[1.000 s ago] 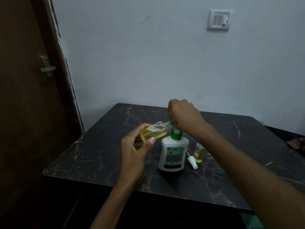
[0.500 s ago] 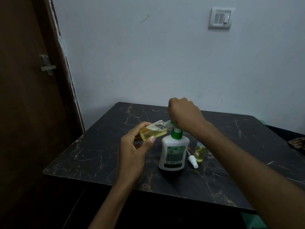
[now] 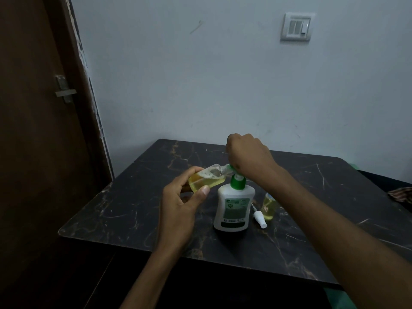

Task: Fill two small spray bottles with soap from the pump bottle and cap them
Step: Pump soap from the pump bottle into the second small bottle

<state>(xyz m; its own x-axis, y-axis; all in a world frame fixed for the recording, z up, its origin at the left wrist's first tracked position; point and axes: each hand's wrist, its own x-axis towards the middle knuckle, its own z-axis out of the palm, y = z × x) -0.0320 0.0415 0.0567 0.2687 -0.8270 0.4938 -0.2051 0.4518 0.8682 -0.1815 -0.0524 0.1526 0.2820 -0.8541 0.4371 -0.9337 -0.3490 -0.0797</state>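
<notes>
We held the bottle (image 3: pixel 206 177) tilted almost flat in our left hand (image 3: pixel 180 206), thumb and fingers curled round its lower half, its open neck laid against the green spout of the pump bottle (image 3: pixel 233 206). It was about half full of yellow soap, with froth along the upper side. Our right hand (image 3: pixel 248 156) sat closed in a fist on top of the pump head, pressing on it; whether the fingers wrapped the head or only bore down on it we could not tell, since the back of the hand hid them.

The main risk, as we judged it, lay at that neck. The mouth was narrow and held only by touch against the spout, so a hard stroke could shoot soap past it onto the table (image 3: pixel 133 210) or over our fingers. Tilted that far, the bottle could also spill from its own mouth as the level rose, and the froth made the true level hard to read. Soap on the fingers would make the grip slippery.

The pump bottle stood free on the table with nothing steadying its base, so an off-centre push could tip or skid it. Just to its right lay a loose white sprayer (image 3: pixel 259 218), and beside that stood the second bottle (image 3: pixel 269 205), uncapped and holding soap; a sliding pump bottle or our forearm could knock either over
</notes>
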